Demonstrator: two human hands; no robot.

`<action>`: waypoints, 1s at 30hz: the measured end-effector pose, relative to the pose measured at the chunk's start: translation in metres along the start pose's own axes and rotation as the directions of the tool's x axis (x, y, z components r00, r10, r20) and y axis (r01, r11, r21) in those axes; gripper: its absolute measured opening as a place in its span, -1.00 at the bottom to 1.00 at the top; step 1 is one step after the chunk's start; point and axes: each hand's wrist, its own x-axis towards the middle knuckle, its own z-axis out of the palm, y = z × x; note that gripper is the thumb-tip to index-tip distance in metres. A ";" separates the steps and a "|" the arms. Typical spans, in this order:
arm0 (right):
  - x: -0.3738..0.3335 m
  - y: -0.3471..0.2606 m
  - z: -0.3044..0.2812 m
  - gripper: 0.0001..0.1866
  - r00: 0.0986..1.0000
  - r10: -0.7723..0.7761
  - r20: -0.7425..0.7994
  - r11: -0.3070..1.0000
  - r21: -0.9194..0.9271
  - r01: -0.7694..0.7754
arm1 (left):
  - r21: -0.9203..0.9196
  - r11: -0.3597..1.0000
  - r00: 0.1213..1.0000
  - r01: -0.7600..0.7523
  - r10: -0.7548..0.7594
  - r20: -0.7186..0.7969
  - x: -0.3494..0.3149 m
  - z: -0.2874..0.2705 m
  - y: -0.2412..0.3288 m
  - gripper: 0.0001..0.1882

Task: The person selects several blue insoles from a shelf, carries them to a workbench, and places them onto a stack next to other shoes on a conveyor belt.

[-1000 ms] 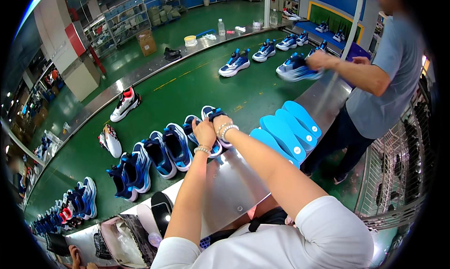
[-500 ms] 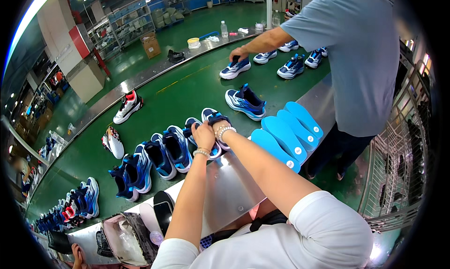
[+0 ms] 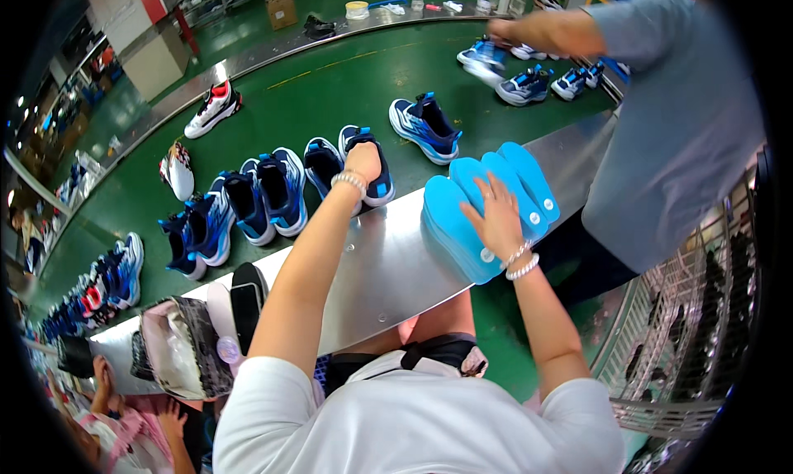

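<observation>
My left hand [image 3: 363, 160] is closed at the opening of a navy and blue sneaker [image 3: 381, 188], the last on the right of the near row; its fingertips are hidden in the shoe. My right hand [image 3: 499, 219] lies with spread fingers over the light-blue insoles [image 3: 447, 218], which are fanned out in several stacks on the metal table edge [image 3: 368, 263]. It touches the middle stacks and lifts nothing that I can see. Just beyond them, a single blue sneaker [image 3: 425, 130] sits apart on the green belt.
More blue sneakers [image 3: 281, 195] line the belt to the left, with a white and red sneaker [image 3: 215, 110] farther off. A co-worker [image 3: 661, 135] at right moves a blurred shoe. An open bag [image 3: 178, 346] and a phone [image 3: 246, 304] lie at near left; a wire rack [image 3: 677, 366] stands at right.
My right hand has left the sneaker and moved right onto the insoles. My left hand stays at the sneaker. The co-worker's hand has carried a shoe to the right.
</observation>
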 end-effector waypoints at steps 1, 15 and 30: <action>-0.007 0.012 0.004 -0.47 0.998 0.061 0.008 0.993 -0.098 -0.060 | 0.056 0.998 0.992 -0.010 0.003 0.125 0.016 0.011 -0.002 -0.80; -0.008 0.012 0.008 -0.46 1.000 -0.002 -0.019 1.000 -0.011 0.001 | 0.561 0.805 0.797 -0.195 -0.203 0.569 0.002 -0.019 0.011 -0.57; -0.003 0.026 0.007 -0.46 1.000 -0.017 -0.014 0.999 -0.031 0.017 | 0.383 0.918 0.909 -0.102 -0.071 0.412 0.006 0.008 -0.014 -0.72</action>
